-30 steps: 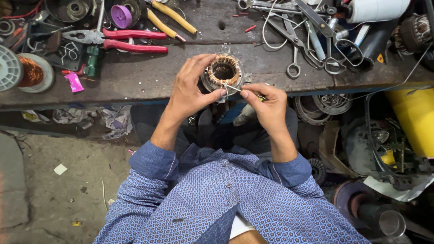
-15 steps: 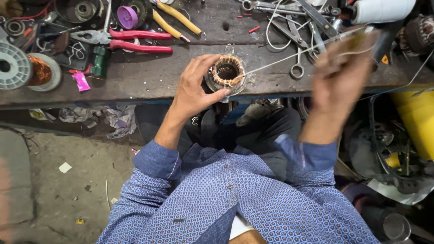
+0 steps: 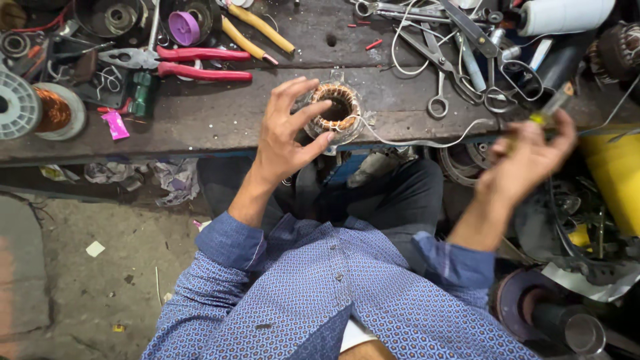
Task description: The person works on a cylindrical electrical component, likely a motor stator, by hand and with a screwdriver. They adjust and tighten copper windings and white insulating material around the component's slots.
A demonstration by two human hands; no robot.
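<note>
My left hand (image 3: 287, 133) grips a round motor stator (image 3: 337, 110) with copper windings, held at the front edge of the dark wooden workbench (image 3: 220, 123). A white thread (image 3: 427, 143) runs from the stator to the right, sagging slightly toward my right hand (image 3: 527, 160). That hand is raised well to the right of the stator and is blurred. Its fingers are closed on a small yellowish tool (image 3: 548, 110) at the end of the thread. My blue patterned sleeves fill the lower part of the view.
Red-handled pliers (image 3: 183, 63), a yellow-handled tool (image 3: 257, 30), a copper wire spool (image 3: 57, 110) and a white reel (image 3: 17, 103) lie on the left. Scissors (image 3: 440, 67), loose wire and a white roll (image 3: 563, 17) lie on the right. A yellow container (image 3: 617, 173) stands beside the bench.
My right hand has swung from beside the stator out to the right, drawing the white thread out. The left hand has kept its hold on the stator.
</note>
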